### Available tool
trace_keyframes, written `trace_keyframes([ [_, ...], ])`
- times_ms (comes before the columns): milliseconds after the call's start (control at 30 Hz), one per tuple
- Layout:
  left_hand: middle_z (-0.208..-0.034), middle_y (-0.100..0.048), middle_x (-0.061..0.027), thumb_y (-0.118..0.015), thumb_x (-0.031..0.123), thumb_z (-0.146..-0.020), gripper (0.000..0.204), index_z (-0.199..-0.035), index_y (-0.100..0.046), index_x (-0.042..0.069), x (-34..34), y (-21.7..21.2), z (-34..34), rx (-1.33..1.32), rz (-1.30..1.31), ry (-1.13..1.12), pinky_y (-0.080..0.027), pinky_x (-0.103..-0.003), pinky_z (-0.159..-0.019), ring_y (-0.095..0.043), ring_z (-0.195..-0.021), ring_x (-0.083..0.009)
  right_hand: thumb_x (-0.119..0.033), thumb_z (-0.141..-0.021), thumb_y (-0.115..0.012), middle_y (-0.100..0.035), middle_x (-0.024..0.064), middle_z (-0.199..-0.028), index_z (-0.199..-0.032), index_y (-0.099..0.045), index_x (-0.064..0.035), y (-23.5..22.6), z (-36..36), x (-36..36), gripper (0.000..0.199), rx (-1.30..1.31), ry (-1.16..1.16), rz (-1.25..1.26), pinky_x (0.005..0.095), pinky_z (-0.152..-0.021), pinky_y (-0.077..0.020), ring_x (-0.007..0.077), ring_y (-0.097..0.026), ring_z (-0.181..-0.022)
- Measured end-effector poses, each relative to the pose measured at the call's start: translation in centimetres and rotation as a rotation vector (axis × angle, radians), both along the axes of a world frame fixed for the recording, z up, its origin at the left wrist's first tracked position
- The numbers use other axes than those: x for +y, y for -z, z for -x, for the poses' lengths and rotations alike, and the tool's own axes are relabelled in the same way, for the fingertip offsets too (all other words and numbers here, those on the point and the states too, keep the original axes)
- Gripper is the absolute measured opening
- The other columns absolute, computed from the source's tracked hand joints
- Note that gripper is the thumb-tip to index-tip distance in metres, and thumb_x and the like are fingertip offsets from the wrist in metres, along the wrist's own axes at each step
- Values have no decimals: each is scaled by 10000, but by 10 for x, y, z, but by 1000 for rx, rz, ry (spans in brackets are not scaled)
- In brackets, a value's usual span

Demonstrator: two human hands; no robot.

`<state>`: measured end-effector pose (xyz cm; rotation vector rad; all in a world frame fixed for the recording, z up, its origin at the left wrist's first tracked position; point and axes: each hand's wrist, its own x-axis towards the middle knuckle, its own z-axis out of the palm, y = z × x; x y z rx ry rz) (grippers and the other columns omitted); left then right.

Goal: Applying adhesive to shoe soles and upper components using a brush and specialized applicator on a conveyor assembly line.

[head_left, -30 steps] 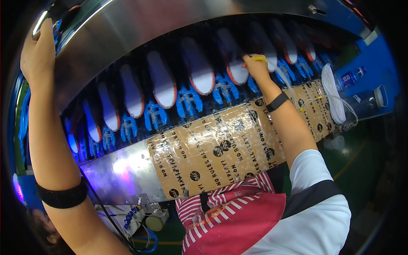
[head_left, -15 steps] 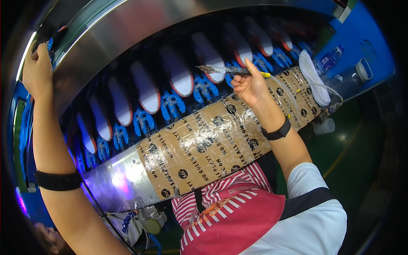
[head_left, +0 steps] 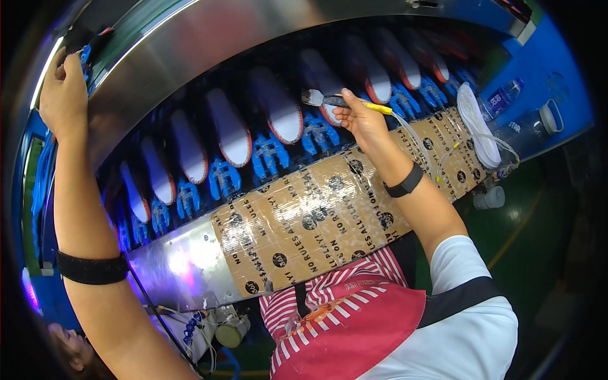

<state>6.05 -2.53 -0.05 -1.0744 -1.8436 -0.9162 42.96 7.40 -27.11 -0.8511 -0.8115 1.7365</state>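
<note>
My right hand [head_left: 367, 123] is closed around a brush [head_left: 335, 100] with a flat whitish tip, a dark handle and a yellow end joined to a clear tube. Its tip hovers by one of the white shoe soles [head_left: 286, 123], which have red stitched edges and stand in a row. I cannot tell if it touches. Each sole rests at a blue clamp [head_left: 269, 155]. At the upper left, my raised left hand [head_left: 62, 101] has its fingers curled beside a dark piece and a blue clamp; what they grip is mostly hidden.
Brown printed cardboard under clear film [head_left: 316, 209] covers the ledge before me. At its right end lie white insole-shaped pieces [head_left: 476, 126], a small bottle [head_left: 503, 98] and a large clear jug [head_left: 529, 123]. A curved metal hood [head_left: 221, 38] overhangs the row. Another person's head [head_left: 69, 345] shows lower left.
The brush has turned, showing its flat tip more broadly, and my right hand has drawn slightly left and down. My left hand stays by the upper-left clamp. The whole view has shifted slightly.
</note>
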Motion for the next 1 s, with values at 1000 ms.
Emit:
trace_keyframes([
  [1000, -901, -657, -34, -509, 395, -807, 379, -1112, -637, 209, 24, 12, 20, 27, -39, 48, -407, -275, -837, -600, -880, -158, -337, -802, -565, -646, 99, -932, -989, -649, -171, 71, 155, 142, 264, -1221, 85, -1004, 361, -810, -480, 291, -611, -887],
])
